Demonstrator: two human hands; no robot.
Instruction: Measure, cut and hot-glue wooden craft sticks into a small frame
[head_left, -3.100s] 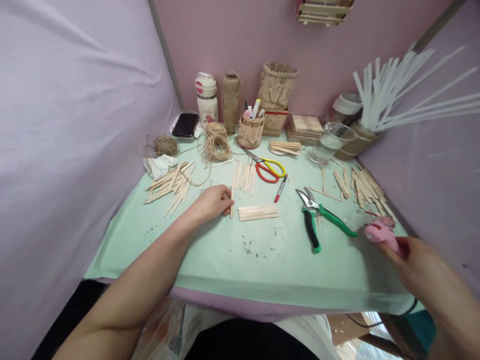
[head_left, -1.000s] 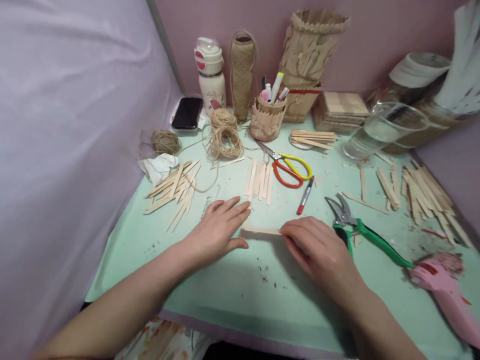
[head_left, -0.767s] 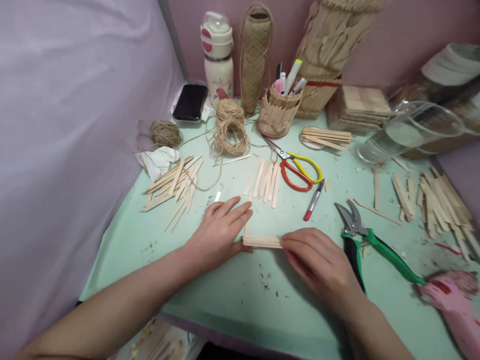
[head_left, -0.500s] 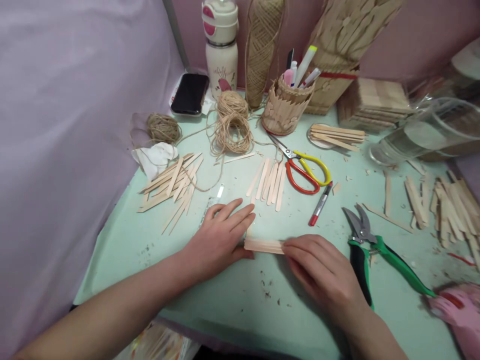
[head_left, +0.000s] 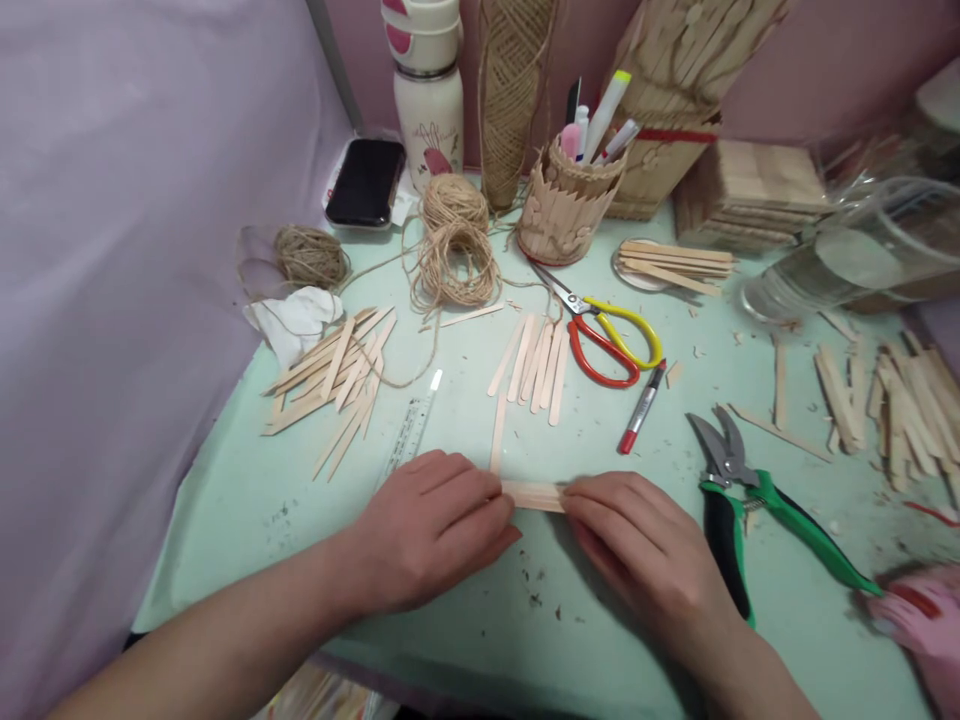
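A small flat stack of wooden craft sticks [head_left: 534,494] lies on the mint-green table mat [head_left: 247,510], near the front edge. My left hand [head_left: 431,525] covers its left end, fingers curled down over it. My right hand [head_left: 637,545] presses on its right end, fingers closed together. Only the middle strip of the sticks shows between the two hands. One single stick [head_left: 497,432] lies upright just behind my left hand, and a clear ruler [head_left: 411,430] lies to its left.
Green pruning shears [head_left: 757,500], a red marker [head_left: 639,412], red-and-yellow scissors [head_left: 600,335] and a row of sticks [head_left: 534,362] lie behind. Stick piles sit left [head_left: 330,375] and right [head_left: 892,400]. Twine coils [head_left: 454,255], a phone [head_left: 365,180], pen holder [head_left: 564,210], a clear cup [head_left: 855,260], pink glue gun [head_left: 919,615].
My right hand let go of the pink glue gun and came to the sticks. Both hands closed in on the stack; my left fingers curled from flat to bent over its end.
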